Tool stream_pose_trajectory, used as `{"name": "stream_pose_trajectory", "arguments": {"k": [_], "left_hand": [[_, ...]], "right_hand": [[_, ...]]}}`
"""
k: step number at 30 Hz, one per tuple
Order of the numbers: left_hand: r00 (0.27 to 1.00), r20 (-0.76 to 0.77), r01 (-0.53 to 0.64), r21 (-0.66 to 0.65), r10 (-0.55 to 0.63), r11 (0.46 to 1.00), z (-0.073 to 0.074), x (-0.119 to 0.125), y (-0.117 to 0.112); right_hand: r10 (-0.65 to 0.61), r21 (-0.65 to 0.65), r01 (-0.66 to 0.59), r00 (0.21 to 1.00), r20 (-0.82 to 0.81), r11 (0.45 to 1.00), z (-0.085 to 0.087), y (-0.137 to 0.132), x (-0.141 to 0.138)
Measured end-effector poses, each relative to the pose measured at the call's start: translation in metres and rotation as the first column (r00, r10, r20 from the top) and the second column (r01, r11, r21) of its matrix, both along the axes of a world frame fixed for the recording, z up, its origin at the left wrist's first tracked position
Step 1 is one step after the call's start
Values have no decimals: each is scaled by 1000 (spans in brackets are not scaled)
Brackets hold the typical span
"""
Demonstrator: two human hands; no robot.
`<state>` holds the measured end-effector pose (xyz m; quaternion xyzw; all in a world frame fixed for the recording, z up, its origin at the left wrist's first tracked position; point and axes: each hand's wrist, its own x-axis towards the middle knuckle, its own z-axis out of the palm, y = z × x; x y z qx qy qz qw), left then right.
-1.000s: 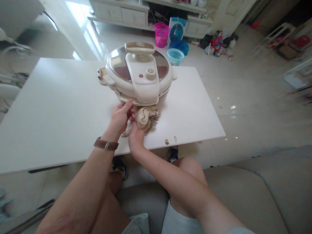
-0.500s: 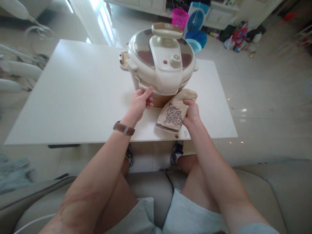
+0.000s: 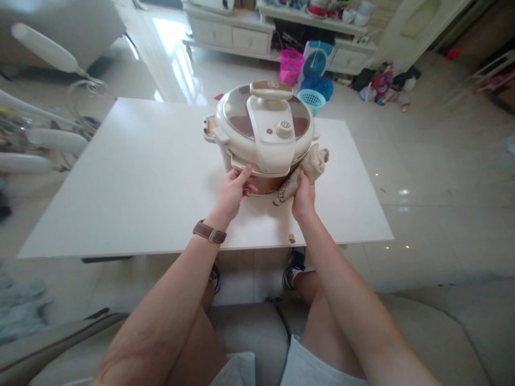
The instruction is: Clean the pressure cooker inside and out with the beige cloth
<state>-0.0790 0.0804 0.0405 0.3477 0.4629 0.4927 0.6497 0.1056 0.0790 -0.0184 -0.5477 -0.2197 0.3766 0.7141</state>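
A cream and brown electric pressure cooker (image 3: pixel 277 145) stands upright on the white table (image 3: pixel 140 187), its lid in place with a handle on top. My left hand (image 3: pixel 235 192) is closed on the cooker's front-left rim, thumb on top and fingers curled underneath. In my right hand (image 3: pixel 304 197) is a beige cloth (image 3: pixel 313 163) with a dark pattern, bunched up and pressed against the cooker's lower right side. The fingers of that hand are partly hidden behind the cloth.
A small sticker (image 3: pixel 292 238) is near the table's front edge. White chair parts (image 3: pixel 56 139) stand at the left. Beyond the table are a pink basket (image 3: pixel 291 65), a light blue basket (image 3: pixel 311 100) and a white cabinet (image 3: pixel 229 35). A grey sofa (image 3: pixel 249 327) is beneath me.
The cloth, spread flat earlier, is now crumpled and lies closer along the cooker's right side. My right hand has moved left with it. My left hand stays on the rim; the view has tilted up.
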Motion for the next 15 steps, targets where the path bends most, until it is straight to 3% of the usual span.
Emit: {"name": "stream_pose_trajectory", "arguments": {"k": [5,11,15], "left_hand": [[996,90,14,-13,-13,1000,-1,0,-1],[989,145,-1,-33,5,999,-1,-1,-2],[988,154,-16,-36,22,999,-2,-19,-2]], "right_hand": [[-40,-77,40,999,-1,996,6,8,8],[-119,-42,121,992,41,992,-1,7,-5],[-135,-4,135,991,-12,991,-4,6,-5]]}}
